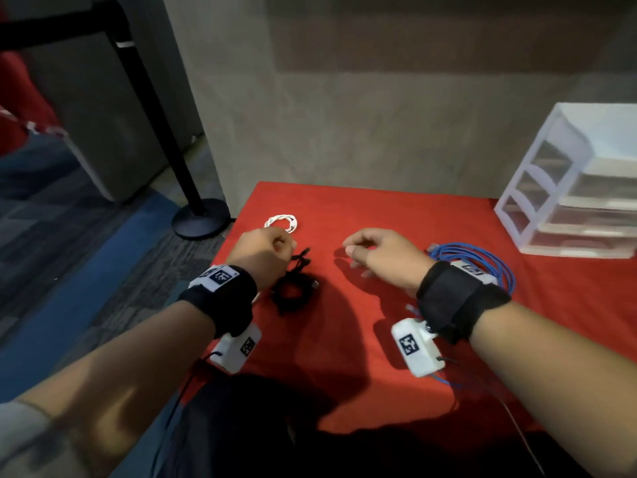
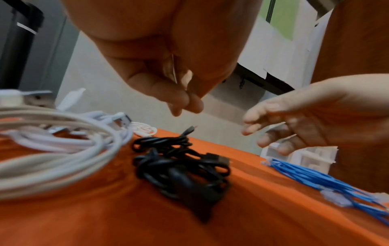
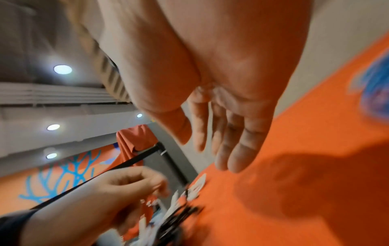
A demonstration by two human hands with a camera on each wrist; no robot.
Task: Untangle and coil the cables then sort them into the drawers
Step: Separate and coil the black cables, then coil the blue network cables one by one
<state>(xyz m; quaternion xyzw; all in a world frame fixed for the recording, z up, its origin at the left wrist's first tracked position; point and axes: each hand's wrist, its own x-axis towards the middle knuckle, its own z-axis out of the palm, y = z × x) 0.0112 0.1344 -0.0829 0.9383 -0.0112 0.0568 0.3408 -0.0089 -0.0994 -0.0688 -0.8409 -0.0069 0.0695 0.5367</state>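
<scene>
A coiled black cable lies on the red tablecloth, one loose end sticking up. My left hand hovers just above it, fingertips pinched together; a thin pale strand shows between them, and the black cable is not in the grip. My right hand hangs a little to the right, fingers relaxed and holding nothing. A small white coil sits beyond the left hand. A blue cable coil lies under my right wrist.
A white drawer unit with clear drawers stands at the table's back right. A loose bundle of white cables lies left of the black one. A black stanchion base stands on the floor past the table's left edge.
</scene>
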